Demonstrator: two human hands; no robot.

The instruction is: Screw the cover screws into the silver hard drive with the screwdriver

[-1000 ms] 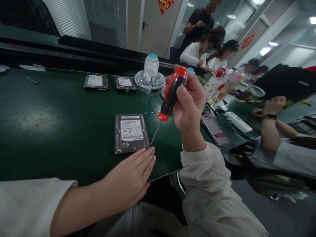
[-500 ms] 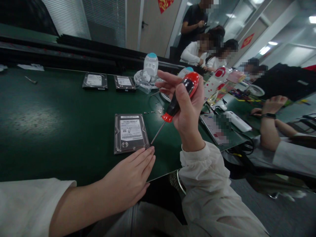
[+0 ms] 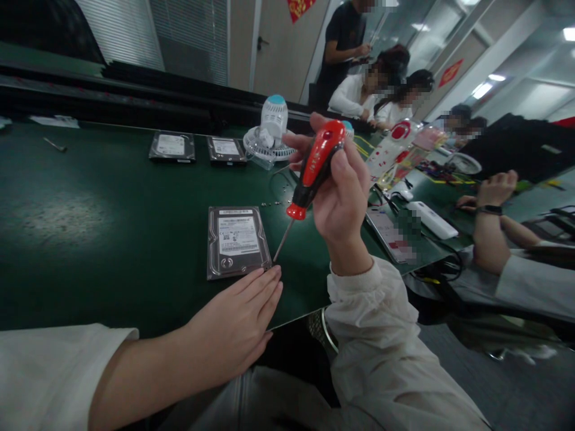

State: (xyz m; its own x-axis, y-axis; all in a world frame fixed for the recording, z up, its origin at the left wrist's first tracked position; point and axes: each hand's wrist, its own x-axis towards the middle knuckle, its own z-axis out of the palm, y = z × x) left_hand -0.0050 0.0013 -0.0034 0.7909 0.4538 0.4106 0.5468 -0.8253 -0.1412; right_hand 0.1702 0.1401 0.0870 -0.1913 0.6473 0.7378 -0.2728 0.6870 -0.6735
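Observation:
A hard drive (image 3: 238, 235), label side up, lies on the green table in front of me. My left hand (image 3: 238, 314) rests along its near edge. Its fingers are stretched out side by side, fingertips at the drive's near right corner, with the thumb lower and apart. In my right hand (image 3: 344, 191) is a screwdriver (image 3: 314, 164) with a red and black handle. It slants down to the left, its tip at that same corner beside my left fingertips. What lies right under the tip is hidden. Several small screws (image 3: 276, 203) are scattered behind the drive.
Two more hard drives (image 3: 171, 146) (image 3: 226, 149) sit farther back. Beside them stands a white fan (image 3: 273, 123) with a blue top. A phone (image 3: 390, 233) and a white power strip (image 3: 432, 220) lie to the right, near another person's arm (image 3: 492, 206). Other people are behind.
The screwdriver's handle has turned in my right hand, showing more red, and leans slightly more upright and left. Its tip stays at the corner. My left hand and the drive have not moved.

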